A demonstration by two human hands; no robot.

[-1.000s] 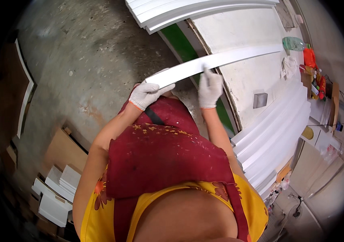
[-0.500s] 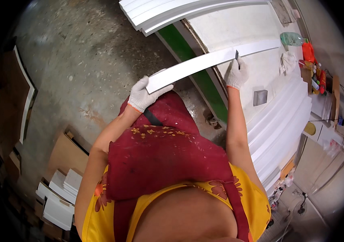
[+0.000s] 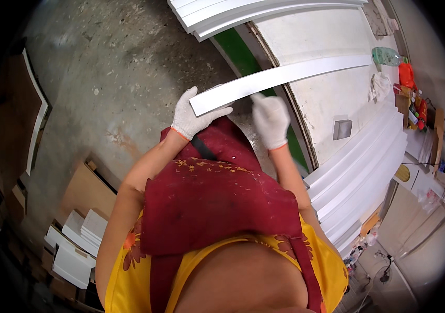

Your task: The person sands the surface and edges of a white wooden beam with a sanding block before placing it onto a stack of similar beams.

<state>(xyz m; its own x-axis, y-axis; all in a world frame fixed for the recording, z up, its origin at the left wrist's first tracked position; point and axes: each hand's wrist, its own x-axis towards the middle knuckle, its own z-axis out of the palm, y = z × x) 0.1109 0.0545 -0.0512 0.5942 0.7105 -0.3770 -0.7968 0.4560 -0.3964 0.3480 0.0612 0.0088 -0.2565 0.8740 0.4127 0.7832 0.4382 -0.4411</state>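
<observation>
A long white strip [image 3: 280,75] slants from above my lap to the table at the right, its far part lying over the tabletop. My left hand [image 3: 194,115], in a white knit glove, is closed round its near end, thumb along one edge and fingers underneath. Just below the strip's near-side edge is my gloved right hand [image 3: 272,120], smeared by motion. Its fingers are curled in, fingertips close to that edge; whatever they hold is hidden. A small grey block [image 3: 342,129] sits on the table to the right of this hand.
The white-topped table [image 3: 306,39] has a worn edge and a green side. White strips are stacked at its far end [image 3: 264,15] and near right [image 3: 358,167]. A green bottle [image 3: 387,56], a rag [image 3: 380,86] and an orange-red item [image 3: 406,75] line the right. White panels [image 3: 71,255] stand lower left.
My right hand has drawn back along the strip toward me and left; the small dark flat piece it held no longer shows. My left hand keeps its hold on the strip's end.
</observation>
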